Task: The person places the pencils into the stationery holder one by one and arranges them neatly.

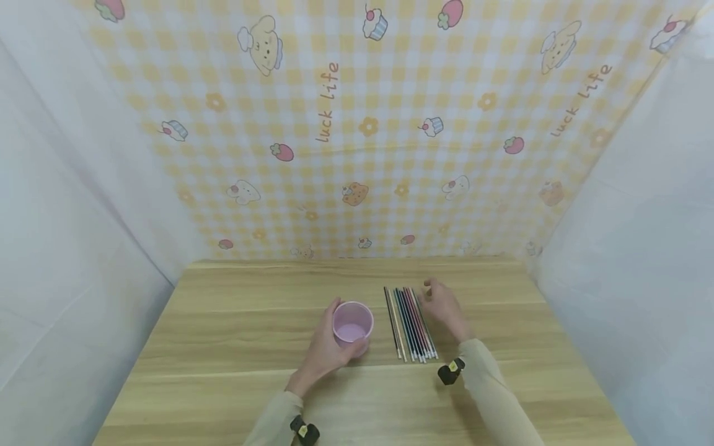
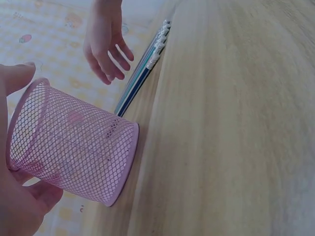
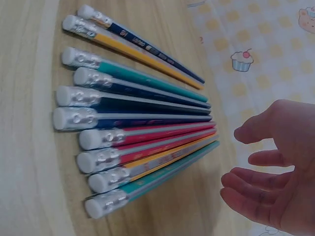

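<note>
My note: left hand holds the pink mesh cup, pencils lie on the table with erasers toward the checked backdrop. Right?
Not quite: the head view shows the pencils with their erasers at the near end, away from the checked backdrop. The left hand does hold the pink mesh cup.

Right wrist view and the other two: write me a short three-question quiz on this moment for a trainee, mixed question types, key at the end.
1. Multiple choice: which hand grips the pink mesh cup? A) left B) right C) both
2. True or false: the right hand is gripping a pencil.
3. Count: how many pencils lie on the table in the right wrist view?

Key:
1. A. The left hand has its fingers and thumb around the cup.
2. False. The right hand holds nothing; it is beside the row of pencils.
3. Ten.
</note>
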Motion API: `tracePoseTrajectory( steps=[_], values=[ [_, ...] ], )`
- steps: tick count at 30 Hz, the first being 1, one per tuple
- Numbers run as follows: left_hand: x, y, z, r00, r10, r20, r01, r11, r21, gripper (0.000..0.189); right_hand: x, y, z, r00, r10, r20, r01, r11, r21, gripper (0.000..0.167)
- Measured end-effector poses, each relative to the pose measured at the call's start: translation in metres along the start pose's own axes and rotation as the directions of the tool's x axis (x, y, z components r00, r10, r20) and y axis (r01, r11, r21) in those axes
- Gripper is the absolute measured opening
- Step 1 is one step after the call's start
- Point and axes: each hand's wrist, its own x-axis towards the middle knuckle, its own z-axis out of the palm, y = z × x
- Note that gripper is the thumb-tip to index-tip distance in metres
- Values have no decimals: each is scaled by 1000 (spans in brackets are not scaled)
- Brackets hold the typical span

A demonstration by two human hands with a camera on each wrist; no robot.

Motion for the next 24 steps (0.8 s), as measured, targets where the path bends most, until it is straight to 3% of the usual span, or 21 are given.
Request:
tracePoseTrajectory(
  steps=[10,24],
  values=[
    [1,-8,9,998,-49,-39,49,999,-4,100,0,13,13,1000,25,13,-26,998,56,44],
    [1,-13,11,998,-42,-55,40,999,-32,97,3,15,24,998,61,-24,-58,995,84,32]
  ],
)
